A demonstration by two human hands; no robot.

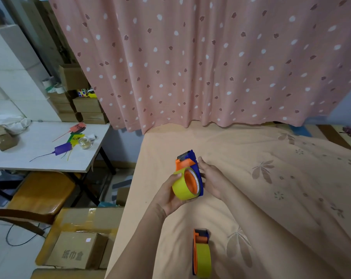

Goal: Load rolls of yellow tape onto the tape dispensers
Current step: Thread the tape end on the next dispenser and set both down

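Above the bed, my left hand (pixel 170 195) grips a roll of yellow tape (pixel 181 188) from its left side. The roll sits around the orange hub of a blue and orange tape dispenser (pixel 188 162), whose blue side plate is held from the right by my right hand (pixel 210 178). The cutter end of that dispenser points away from me. A second dispenser (pixel 200 238) lies on the bed near the bottom edge, carrying a yellow roll (pixel 203 260), untouched.
The bed (pixel 271 198) has a peach sheet with leaf prints; a pink spotted curtain (pixel 210 57) hangs behind it. To the left stand a white table (pixel 39 158) with tags and a small jar, a wooden chair, and cardboard boxes (pixel 78 248) on the floor.
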